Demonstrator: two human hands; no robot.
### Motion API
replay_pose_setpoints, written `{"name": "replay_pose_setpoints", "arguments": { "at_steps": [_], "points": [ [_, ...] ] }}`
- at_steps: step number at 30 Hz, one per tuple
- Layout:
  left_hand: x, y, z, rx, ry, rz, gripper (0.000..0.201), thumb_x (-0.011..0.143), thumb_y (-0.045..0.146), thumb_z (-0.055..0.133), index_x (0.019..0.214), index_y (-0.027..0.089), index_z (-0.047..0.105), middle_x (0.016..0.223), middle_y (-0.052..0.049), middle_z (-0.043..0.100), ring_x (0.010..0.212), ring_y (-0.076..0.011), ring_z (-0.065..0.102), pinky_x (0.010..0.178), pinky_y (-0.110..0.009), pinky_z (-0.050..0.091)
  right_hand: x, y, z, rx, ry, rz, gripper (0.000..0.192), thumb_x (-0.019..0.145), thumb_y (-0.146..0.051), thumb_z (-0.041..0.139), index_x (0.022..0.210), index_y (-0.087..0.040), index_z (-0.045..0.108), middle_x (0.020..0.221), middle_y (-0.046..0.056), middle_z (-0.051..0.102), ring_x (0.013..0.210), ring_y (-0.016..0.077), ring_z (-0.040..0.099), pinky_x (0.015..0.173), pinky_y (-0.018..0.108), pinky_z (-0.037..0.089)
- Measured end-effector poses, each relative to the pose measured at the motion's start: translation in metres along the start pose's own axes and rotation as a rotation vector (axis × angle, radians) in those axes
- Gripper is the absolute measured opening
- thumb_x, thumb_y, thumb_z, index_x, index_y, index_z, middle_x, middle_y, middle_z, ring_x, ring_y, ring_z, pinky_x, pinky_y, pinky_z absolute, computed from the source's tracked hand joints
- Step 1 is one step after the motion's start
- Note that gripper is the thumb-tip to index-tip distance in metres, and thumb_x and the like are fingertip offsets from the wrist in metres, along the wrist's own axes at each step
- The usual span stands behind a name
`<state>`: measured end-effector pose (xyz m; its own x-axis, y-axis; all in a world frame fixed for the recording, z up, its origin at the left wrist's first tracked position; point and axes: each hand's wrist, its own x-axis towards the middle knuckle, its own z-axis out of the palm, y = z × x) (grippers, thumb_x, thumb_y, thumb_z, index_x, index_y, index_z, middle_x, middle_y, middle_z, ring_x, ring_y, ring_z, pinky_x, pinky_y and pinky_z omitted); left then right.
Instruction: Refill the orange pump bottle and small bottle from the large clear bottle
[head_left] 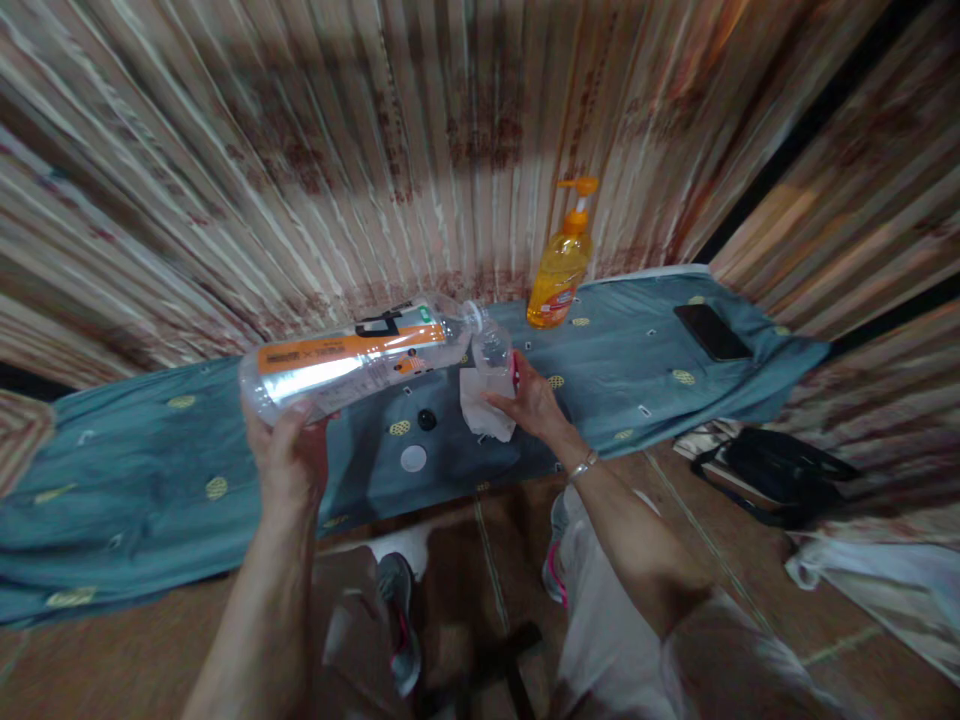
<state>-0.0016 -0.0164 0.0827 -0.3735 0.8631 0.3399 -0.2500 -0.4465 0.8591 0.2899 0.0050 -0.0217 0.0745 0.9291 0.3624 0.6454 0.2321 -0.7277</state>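
Note:
My left hand [289, 455] grips the base of a large clear water bottle [352, 365] with an orange label, tipped nearly flat, its open mouth pointing right. The mouth meets a small clear bottle [493, 347] that my right hand [529, 400] holds upright on the blue cloth-covered board [135, 480]. A white tissue [482, 410] lies under the small bottle beside my right hand. A black cap [427, 420] and a white cap [413, 458] lie on the cloth between my hands.
An orange pump bottle [561, 265] stands at the back by the striped curtain [337, 150]. A black phone [712, 332] lies at the board's right end. A black bag [780, 470] sits on the floor to the right.

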Motion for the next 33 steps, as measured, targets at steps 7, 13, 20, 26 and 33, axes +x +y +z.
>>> {"name": "replay_pose_setpoints", "arguments": {
  "at_steps": [7, 13, 20, 26, 33],
  "points": [
    [0.0015, -0.0019, -0.0023, 0.013, 0.013, -0.003, 0.067, 0.052, 0.031, 0.088, 0.117, 0.024, 0.076, 0.112, -0.006, 0.074, 0.078, -0.0150, 0.059, 0.055, -0.020, 0.047, -0.0003, 0.0006, 0.0001, 0.008, 0.006, -0.013, 0.074, 0.076, -0.041, 0.088, 0.138, -0.016, 0.056, 0.130, 0.019, 0.073, 0.117, 0.0365, 0.073, 0.102, 0.050, 0.058],
    [0.0008, -0.0030, -0.0013, 0.029, -0.005, 0.027, 0.063, 0.055, 0.034, 0.088, 0.116, 0.026, 0.076, 0.113, -0.006, 0.075, 0.078, -0.0159, 0.059, 0.056, -0.022, 0.047, -0.0006, -0.0004, 0.0009, 0.010, 0.023, -0.003, 0.072, 0.076, -0.040, 0.088, 0.136, -0.015, 0.057, 0.126, 0.019, 0.075, 0.114, 0.0363, 0.074, 0.099, 0.049, 0.060],
    [0.0003, -0.0019, 0.0006, 0.027, -0.017, 0.036, 0.074, 0.055, 0.036, 0.090, 0.126, 0.027, 0.070, 0.115, -0.006, 0.073, 0.078, -0.0161, 0.058, 0.059, -0.024, 0.043, -0.0002, -0.0022, -0.0006, 0.004, 0.014, -0.004, 0.072, 0.077, -0.041, 0.088, 0.138, -0.017, 0.056, 0.126, 0.018, 0.075, 0.112, 0.0353, 0.075, 0.098, 0.049, 0.060],
    [0.0011, -0.0021, 0.0005, 0.017, -0.007, 0.026, 0.078, 0.053, 0.035, 0.090, 0.127, 0.027, 0.068, 0.112, -0.005, 0.073, 0.078, -0.0156, 0.059, 0.060, -0.024, 0.043, 0.0001, -0.0020, -0.0012, -0.004, -0.009, 0.008, 0.075, 0.076, -0.040, 0.089, 0.139, -0.015, 0.056, 0.127, 0.020, 0.074, 0.115, 0.0366, 0.073, 0.100, 0.050, 0.059],
    [0.0001, -0.0015, -0.0009, 0.007, -0.006, 0.023, 0.073, 0.054, 0.032, 0.090, 0.125, 0.027, 0.070, 0.112, -0.005, 0.073, 0.080, -0.0153, 0.060, 0.060, -0.023, 0.045, 0.0003, -0.0030, -0.0027, 0.016, -0.022, -0.012, 0.074, 0.078, -0.037, 0.086, 0.141, -0.014, 0.054, 0.128, 0.020, 0.074, 0.114, 0.0363, 0.074, 0.100, 0.052, 0.060]
  ]
}}
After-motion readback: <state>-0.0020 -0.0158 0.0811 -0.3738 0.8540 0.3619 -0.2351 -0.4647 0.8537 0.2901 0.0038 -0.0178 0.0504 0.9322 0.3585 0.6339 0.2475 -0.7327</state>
